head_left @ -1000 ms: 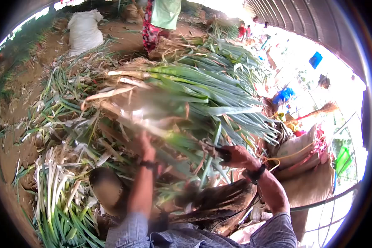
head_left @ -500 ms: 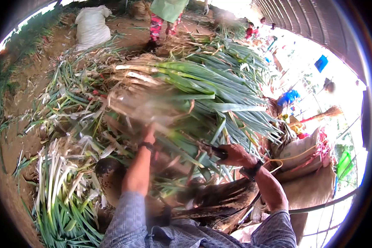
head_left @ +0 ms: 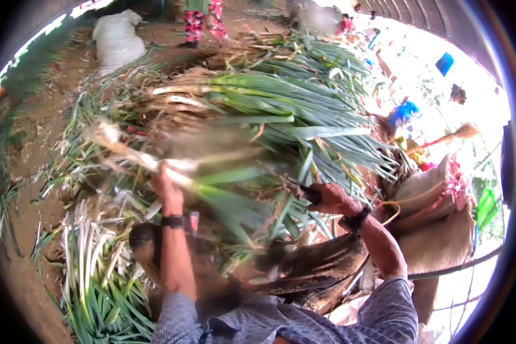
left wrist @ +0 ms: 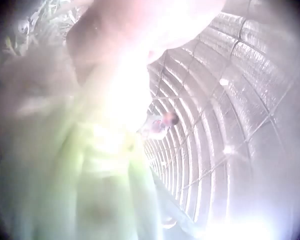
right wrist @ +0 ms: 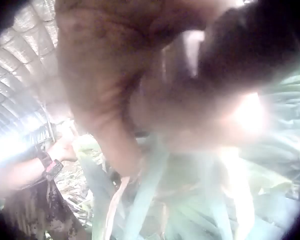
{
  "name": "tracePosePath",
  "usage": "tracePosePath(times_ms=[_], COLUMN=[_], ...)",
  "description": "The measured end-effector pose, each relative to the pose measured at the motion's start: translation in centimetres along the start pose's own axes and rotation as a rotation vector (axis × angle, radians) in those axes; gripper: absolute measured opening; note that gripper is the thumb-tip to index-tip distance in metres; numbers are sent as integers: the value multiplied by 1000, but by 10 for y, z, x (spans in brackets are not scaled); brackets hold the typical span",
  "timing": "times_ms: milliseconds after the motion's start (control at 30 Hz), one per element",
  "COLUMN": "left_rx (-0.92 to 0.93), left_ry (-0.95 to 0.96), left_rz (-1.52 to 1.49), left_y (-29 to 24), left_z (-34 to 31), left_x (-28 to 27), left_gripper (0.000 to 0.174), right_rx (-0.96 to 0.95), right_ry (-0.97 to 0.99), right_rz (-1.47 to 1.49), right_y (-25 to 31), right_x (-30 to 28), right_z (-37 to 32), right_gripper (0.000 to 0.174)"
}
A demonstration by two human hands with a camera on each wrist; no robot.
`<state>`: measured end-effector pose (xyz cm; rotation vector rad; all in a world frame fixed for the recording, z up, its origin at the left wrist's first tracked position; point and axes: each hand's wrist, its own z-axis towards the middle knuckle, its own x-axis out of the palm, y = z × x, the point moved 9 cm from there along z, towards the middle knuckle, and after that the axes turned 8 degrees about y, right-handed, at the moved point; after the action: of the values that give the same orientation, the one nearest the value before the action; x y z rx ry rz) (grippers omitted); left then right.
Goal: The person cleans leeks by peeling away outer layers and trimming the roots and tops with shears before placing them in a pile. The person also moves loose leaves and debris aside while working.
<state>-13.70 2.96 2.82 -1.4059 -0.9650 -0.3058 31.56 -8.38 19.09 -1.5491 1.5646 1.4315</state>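
Observation:
My left hand [head_left: 167, 192] grips a leek [head_left: 180, 180] by its white shank. The root end, blurred, points up and left, and the green leaves fan toward the lower right. Close up in the left wrist view, pale green leaves [left wrist: 107, 195] spread below the overexposed hand. My right hand [head_left: 333, 200] holds a dark-handled bladed tool [head_left: 309, 194], its blade directed up and left beside the leaves. In the right wrist view the fingers wrap the dark handle [right wrist: 245, 50]. A big pile of untrimmed leeks [head_left: 269, 100] lies just beyond both hands.
Cleaned leeks [head_left: 86, 252] lie in a heap at the lower left. Stripped leaves litter the ground around it. A white sack [head_left: 117, 43] stands at the back left, near another person's legs [head_left: 195, 23]. Brown sacks [head_left: 441, 229] with pink string are at the right.
My left hand has moved left and toward me, and a leek now shows clearly in its grip, drawn off the pile. The right hand with the tool has stayed nearly in place.

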Motion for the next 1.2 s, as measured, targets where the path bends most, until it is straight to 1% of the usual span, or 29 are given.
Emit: tracePosePath(times_ms=[33, 67, 100, 167, 233, 267, 300, 367, 433, 500, 533, 633, 700, 733, 833, 933, 1033, 1067, 1167, 1200], left_rx=[-79, -128, -186, -277, -343, -382, -390, -411, -419, -423, -419, -434, -506, -486, -491, -472, -485, -513, -473, -454], left_ry=[41, 78, 115, 186, 262, 313, 356, 430, 439, 458, 476, 562, 616, 568, 605, 681, 670, 686, 578, 584], left_rz=[-21, 19, 65, 73, -42, -38, -7, -89, -66, -39, -24, 12, 35, 91, 105, 87, 367, 410, 478, 489], left_y=[18, 44, 64, 46, 66, 72, 76, 75, 74, 73, 70, 59, 60, 57, 54, 45, 47, 57, 61, 61], left_z=[1, 10, 13, -41, -49, -53, -56, -62, -59, -56, -54, -47, -44, -41, -42, -38, -37, -29, -2, -1], left_x=[-4, -16, -25, 30, 47, 54, 59, 79, 88, 92, 95, 105, 108, 108, 121, 136, 143, 136, 124, 121], left_gripper=[22, 24, 27, 37, 48, 48, 49, 51, 56, 62, 65, 76, 78, 78, 74, 65, 57, 55, 58, 62], right_rx=[-27, -94, -122, -268, -213, -231, -257, -307, -258, -223, -275, -318, -236, -194, -269, -291, -201, -258, -313, -274], right_ry=[-16, -41, -44, -97, -86, -153, -172, -210, -195, -199, -176, -237, -221, -215, -240, -304, -232, -211, -270, -247], right_rz=[11, 3, -2, -47, -34, -48, -61, -83, -141, -138, -119, -102, -7, 42, -18, 30, 110, 30, 107, 110], right_y=[11, 20, 44, 68, 79, 82, 85, 89, 79, 68, 71, 72, 67, 64, 67, 60, 47, 49, 51, 49], right_x=[-1, 3, -1, 7, 12, 13, 16, 22, 33, 43, 41, 32, 25, 20, 19, 13, 15, 21, 16, 16], right_z=[2, 4, 1, 2, 9, 12, 16, 23, 34, 47, 48, 52, 55, 58, 67, 72, 81, 86, 87, 91], right_gripper=[51, 50, 46, 43, 42, 43, 44, 45, 46, 44, 43, 43, 43, 43, 43, 46, 48, 50, 50, 49])
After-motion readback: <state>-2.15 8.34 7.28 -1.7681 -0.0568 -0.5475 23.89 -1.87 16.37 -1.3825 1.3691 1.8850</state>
